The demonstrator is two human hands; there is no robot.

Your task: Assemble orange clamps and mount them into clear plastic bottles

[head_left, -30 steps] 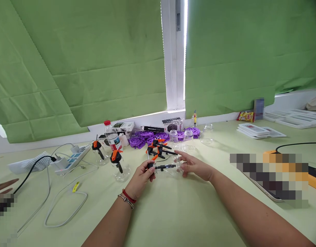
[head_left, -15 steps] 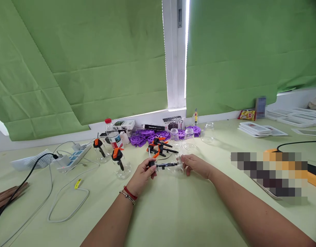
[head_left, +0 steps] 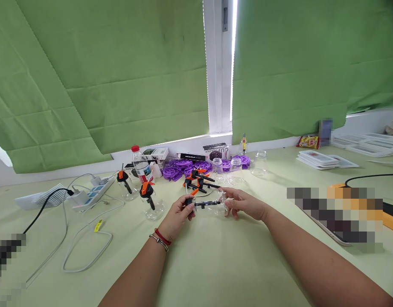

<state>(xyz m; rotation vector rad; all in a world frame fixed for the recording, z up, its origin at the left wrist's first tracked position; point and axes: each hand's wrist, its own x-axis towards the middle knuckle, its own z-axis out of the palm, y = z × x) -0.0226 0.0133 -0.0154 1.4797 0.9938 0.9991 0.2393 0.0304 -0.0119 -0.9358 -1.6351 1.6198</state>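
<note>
A clear bottle (head_left: 213, 208) lies sideways between my hands, its black cap on the left and a black stem inside. My left hand (head_left: 178, 215) is closed around the cap end, with the thumb on the near side. At the bottle's wide base, my right hand (head_left: 243, 203) has its fingers curled round the rim. Just beyond lie several loose black-and-orange tops (head_left: 199, 181) with black stems. To the left stand two similar bottles fitted with such tops, the nearer bottle (head_left: 153, 209) and the farther bottle (head_left: 128, 190).
Upturned clear bottles (head_left: 259, 164), purple openwork discs (head_left: 173, 172) and small boxes (head_left: 216, 152) line the back. A red-capped drink bottle (head_left: 139, 164) stands left of them. A power strip (head_left: 95, 196) and cables (head_left: 109, 241) spread leftward. White cards (head_left: 318, 159) are stacked at right.
My right hand has shifted its grip on the bottle's base, its fingers reaching farther over the far side. My left hand keeps its hold on the cap end. The view has moved slightly.
</note>
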